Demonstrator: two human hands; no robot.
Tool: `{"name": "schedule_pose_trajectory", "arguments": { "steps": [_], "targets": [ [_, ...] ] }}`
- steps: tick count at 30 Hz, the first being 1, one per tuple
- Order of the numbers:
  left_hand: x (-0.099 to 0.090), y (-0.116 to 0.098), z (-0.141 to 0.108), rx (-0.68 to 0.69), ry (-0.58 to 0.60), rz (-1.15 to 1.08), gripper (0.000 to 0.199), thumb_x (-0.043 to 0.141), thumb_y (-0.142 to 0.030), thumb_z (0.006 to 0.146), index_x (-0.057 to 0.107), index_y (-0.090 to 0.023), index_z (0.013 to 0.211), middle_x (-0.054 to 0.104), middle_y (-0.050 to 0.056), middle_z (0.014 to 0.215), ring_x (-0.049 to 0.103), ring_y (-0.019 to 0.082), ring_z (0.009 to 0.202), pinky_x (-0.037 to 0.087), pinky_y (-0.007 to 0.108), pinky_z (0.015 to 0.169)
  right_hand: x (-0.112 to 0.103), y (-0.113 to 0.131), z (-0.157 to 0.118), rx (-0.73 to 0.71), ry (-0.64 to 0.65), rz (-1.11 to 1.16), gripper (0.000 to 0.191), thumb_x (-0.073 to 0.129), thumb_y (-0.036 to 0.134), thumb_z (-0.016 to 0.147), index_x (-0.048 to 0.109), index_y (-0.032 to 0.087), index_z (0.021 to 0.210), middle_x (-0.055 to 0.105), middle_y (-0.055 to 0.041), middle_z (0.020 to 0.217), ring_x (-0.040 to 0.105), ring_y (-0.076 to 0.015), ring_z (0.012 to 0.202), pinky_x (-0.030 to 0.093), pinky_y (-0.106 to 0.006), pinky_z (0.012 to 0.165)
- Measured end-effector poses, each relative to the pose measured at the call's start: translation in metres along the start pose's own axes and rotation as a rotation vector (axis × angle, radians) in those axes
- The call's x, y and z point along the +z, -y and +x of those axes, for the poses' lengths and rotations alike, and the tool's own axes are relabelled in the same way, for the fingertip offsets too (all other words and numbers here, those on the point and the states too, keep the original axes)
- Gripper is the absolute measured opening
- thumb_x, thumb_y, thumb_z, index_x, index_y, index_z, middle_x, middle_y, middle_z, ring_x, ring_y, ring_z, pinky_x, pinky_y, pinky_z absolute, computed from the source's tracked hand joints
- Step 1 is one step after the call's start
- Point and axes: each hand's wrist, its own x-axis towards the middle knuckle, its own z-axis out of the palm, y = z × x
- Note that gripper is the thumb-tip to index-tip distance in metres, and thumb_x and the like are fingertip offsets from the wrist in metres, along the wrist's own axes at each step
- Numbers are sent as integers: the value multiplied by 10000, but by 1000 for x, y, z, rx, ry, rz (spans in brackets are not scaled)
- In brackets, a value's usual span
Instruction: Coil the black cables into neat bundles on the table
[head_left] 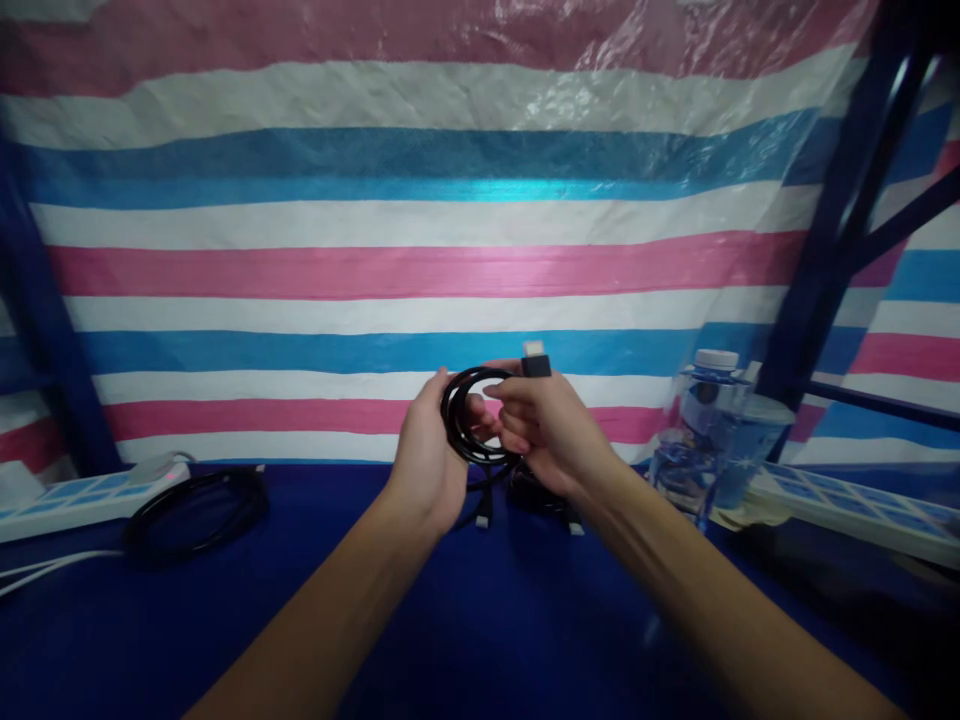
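A black cable (453,425), wound into a round coil, is held up in front of me above the blue table. My left hand (435,455) is closed around the left side of the coil, its thumb along the outer edge. At the coil's right side my right hand (551,425) grips the cable with curled fingers. A black plug with a silver metal tip (535,358) sticks up above the right hand. Below the coil hangs or lies another plug (484,515); I cannot tell which cable it belongs to. Behind the right hand lies a dark cable bundle (536,492), partly hidden.
Another black cable coil (195,510) lies at the left beside a white power strip (90,505). At the right stand a clear water bottle (694,430) and a plastic cup (754,445), with a second power strip (862,505) beyond. A striped plastic sheet (375,270) hangs behind the table (300,640).
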Motion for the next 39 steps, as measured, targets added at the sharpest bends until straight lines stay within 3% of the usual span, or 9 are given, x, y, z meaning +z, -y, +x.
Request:
{"name": "schedule_pose_trajectory", "arguments": {
  "steps": [5, 14, 18, 23, 29, 30, 32, 34, 39],
  "targets": [
    [7, -9, -11, -107, 197, -9, 313, 325, -234, 882, 455, -167, 606, 135, -99, 373, 80, 49, 309, 194, 194, 327, 0, 7, -4, 69, 139, -154, 229, 550, 67, 632, 513, 189, 823, 208, 133, 386, 139, -39, 341, 216, -169, 314],
    [8, -16, -18, -202, 384, 185, 356, 395, -324, 858, 407, -183, 532, 120, -99, 366, 82, 40, 313, 201, 195, 342, -9, 32, -9, -186, 222, -939, 146, 455, 67, 625, 544, 151, 545, 522, 6, 447, 489, -102, 414, 340, -197, 372],
    [4, -15, -14, -96, 294, 208, 355, 408, -296, 830, 347, -192, 496, 140, -92, 371, 84, 39, 312, 148, 198, 325, -6, 29, -12, -130, 317, -609, 165, 515, 81, 664, 624, 140, 772, 505, 39, 431, 523, -108, 407, 385, -204, 409],
    [1, -8, -3, 138, 22, 208, 282, 446, -259, 754, 308, -209, 513, 180, -81, 438, 156, 54, 337, 180, 201, 324, 12, 14, -17, -88, 292, -162, 403, 542, 55, 619, 593, 178, 1000, 393, 115, 406, 232, -21, 309, 218, -157, 327],
    [-10, -26, 0, 609, -109, 943, 337, 510, -315, 785, 424, -181, 487, 393, -18, 473, 338, 95, 453, 216, 216, 416, 7, 20, -7, -222, 48, -24, 356, 530, 45, 584, 614, 160, 910, 216, 130, 375, 134, -32, 334, 149, -181, 323],
    [-12, -27, -1, 564, -115, 1078, 390, 521, -348, 785, 412, -180, 450, 378, -15, 440, 314, 95, 428, 186, 225, 405, 2, 24, -4, -262, 0, 3, 356, 529, 47, 585, 614, 164, 910, 191, 131, 378, 120, -35, 338, 147, -187, 326],
    [-15, -23, -1, 191, -2, 1207, 499, 498, -476, 783, 401, -187, 390, 360, -1, 365, 299, 99, 358, 184, 240, 378, -8, 32, 1, -329, -70, 38, 348, 521, 56, 593, 608, 177, 907, 154, 128, 384, 101, -42, 343, 145, -196, 333],
    [-15, -14, 1, -179, 179, 1025, 514, 477, -589, 755, 500, -174, 453, 457, 37, 389, 404, 130, 360, 283, 246, 380, -15, 37, 4, -347, -96, 41, 325, 507, 65, 601, 600, 182, 889, 130, 125, 387, 87, -46, 345, 144, -200, 335],
    [-11, -5, 8, -121, 289, 163, 426, 531, -567, 744, 570, -150, 820, 601, 57, 716, 575, 140, 652, 452, 247, 605, -12, 19, 4, -139, -17, -24, 369, 529, 68, 587, 541, 163, 943, 201, 130, 397, 133, -36, 348, 141, -177, 335]
  ]
}}
